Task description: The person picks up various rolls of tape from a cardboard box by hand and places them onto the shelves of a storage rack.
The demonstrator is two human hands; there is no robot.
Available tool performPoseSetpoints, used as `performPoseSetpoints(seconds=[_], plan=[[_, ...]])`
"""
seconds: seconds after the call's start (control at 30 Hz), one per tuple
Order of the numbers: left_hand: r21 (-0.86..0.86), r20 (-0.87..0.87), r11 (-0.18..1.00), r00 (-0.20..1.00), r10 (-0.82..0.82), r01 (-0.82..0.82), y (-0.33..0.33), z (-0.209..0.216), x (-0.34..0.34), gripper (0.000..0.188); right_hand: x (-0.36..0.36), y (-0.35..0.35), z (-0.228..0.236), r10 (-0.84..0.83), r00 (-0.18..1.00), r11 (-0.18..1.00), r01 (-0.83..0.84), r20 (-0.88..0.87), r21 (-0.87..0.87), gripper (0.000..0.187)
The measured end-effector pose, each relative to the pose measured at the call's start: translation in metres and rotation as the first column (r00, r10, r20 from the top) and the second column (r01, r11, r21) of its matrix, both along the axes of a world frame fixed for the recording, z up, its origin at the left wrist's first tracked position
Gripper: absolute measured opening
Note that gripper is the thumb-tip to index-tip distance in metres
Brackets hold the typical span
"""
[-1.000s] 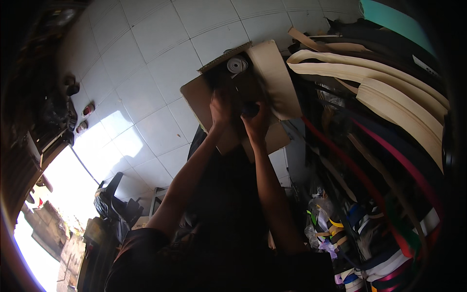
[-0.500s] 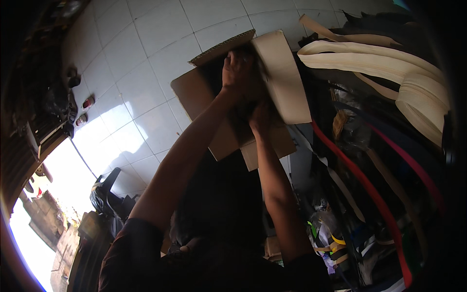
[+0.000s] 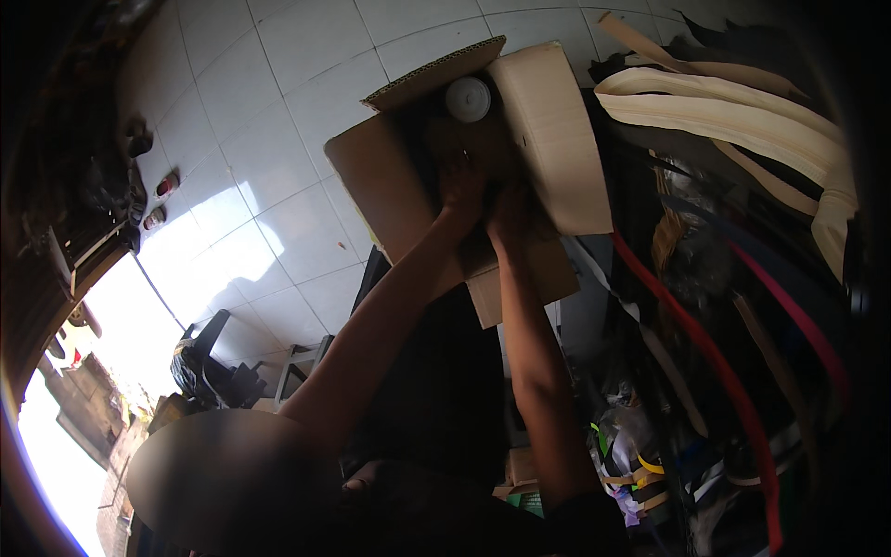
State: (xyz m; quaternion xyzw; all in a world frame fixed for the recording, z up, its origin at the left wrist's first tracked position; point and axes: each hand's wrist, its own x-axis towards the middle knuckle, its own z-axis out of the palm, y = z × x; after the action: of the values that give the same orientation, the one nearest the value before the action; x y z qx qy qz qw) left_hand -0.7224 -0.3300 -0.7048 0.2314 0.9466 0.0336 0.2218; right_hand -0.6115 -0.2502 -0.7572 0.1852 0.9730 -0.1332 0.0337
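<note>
Looks like a workshop or stockroom for sewing trimmings, hard to tell which: shows cream zipper-like tape [image 3: 724,107], a red strap [image 3: 691,325] and a pink strap [image 3: 794,316] right of the open cardboard box [image 3: 557,139], pale floor tiles [image 3: 306,130] left of it.

Sunlight [image 3: 216,227] pools on the pale tiled floor [image 3: 316,121] near a glaring opening [image 3: 111,343] at left.

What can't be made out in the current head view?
Head view: what the left hand and right hand hold, if anything; deep shadow inside the cardboard box hides it.
Head view: the box's contents below the white round object, lost in darkness.
Head view: the cream tape's right end, lost at the dark rim.
</note>
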Motion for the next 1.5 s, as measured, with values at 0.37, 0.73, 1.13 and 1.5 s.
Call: performPoseSetpoints(seconds=[0.37,0.73,1.13,1.5], plan=[[0.844,-0.048,0.453,0.801,0.597,-0.287,0.023,-0.021,-0.076,0.100,-0.065,-0.015,0.103,-0.166,0.986,0.956,0.157,-0.016,-0.250,0.064],[-0.044,-0.784,0.996,0.614,-0.084,0.080,-0.003,-0.034,0.031,0.069,-0.058,0.011,0.093,-0.379,0.912,0.756,0.404,0.159,-0.515,0.045],[0.668,0.236,0.605,0.894,0.380,-0.434,0.039,-0.029,-0.074,0.032,-0.142,0.026,0.041,-0.455,0.886,0.643,0.395,0.088,-0.656,0.055],[-0.216,-0.563,0.951,0.768,-0.306,0.221,0.013,-0.036,-0.012,0.033,-0.079,0.020,0.045,-0.558,0.830,0.462,0.308,-0.003,-0.832,0.040]])
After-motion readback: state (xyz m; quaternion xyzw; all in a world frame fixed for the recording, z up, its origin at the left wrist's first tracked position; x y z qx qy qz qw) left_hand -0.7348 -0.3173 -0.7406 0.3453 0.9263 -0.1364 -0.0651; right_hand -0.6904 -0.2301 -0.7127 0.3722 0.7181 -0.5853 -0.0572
